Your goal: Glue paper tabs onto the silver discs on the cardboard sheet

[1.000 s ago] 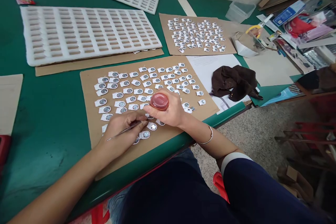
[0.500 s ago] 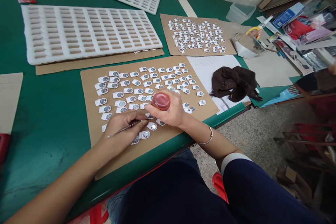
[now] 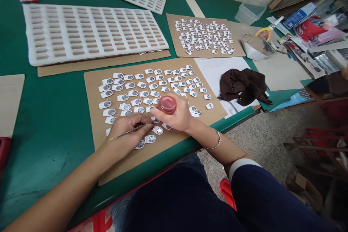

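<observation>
My right hand is wrapped round a tool with a glossy, reddish-brown round end; its lower part is hidden below the fist. Close beside it, my left hand pinches a thin metal tool that looks like tweezers, lying slantwise across the fingers. Both hands meet over a small white tag with a dark round piece, mostly covered by the fingers. Several more such tags lie in loose rows on the brown cardboard sheet under my hands.
Behind stand white foam trays with slots. A second cardboard sheet bears many similar tags. On the right lie a dark brown cloth, a white paper, yellow-handled scissors and a clear plastic box. The green table edge runs close to me.
Both hands keep nearly the same place and grip. The thin metal tool in my left hand has tilted very slightly; the view has shifted a little.
</observation>
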Demonstrator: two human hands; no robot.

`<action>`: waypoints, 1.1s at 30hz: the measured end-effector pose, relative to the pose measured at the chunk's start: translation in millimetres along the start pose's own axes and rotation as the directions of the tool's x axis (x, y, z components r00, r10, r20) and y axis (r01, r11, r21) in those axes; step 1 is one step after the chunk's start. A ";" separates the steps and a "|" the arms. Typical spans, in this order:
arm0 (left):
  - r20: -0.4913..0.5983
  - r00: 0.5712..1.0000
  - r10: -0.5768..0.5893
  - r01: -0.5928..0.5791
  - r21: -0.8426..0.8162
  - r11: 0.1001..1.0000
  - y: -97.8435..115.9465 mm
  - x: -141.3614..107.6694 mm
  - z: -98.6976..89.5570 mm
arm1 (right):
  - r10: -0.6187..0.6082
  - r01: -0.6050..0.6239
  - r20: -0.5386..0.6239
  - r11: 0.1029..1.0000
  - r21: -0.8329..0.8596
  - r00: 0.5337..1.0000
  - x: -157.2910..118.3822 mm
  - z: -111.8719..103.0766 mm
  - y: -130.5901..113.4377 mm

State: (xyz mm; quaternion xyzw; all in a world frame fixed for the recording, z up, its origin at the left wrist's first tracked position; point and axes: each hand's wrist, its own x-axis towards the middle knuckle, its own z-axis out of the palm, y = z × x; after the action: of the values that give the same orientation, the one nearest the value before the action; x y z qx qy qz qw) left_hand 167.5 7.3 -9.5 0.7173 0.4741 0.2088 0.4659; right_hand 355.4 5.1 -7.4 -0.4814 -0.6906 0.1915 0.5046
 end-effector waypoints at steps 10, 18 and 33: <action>0.013 0.999 -0.029 0.029 -0.018 0.999 -0.9 1.3 -1.6 | 0.005 -0.005 0.017 1.000 -0.009 1.000 -0.6 0.4 -1.3; -0.001 0.999 -0.034 0.034 -0.024 0.999 1.6 2.2 -1.7 | 0.020 -0.020 0.039 1.000 0.017 0.999 0.0 0.4 -2.3; 0.001 0.999 -0.032 0.032 -0.015 0.999 2.2 2.8 -1.8 | 0.020 -0.022 0.029 0.997 0.072 0.999 1.8 -0.1 -6.8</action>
State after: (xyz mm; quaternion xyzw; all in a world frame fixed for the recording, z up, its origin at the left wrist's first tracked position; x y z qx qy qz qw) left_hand 168.5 10.3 -7.2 0.7061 0.4838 0.2047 0.4748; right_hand 352.2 3.5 -1.3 -0.4673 -0.6852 0.2287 0.5098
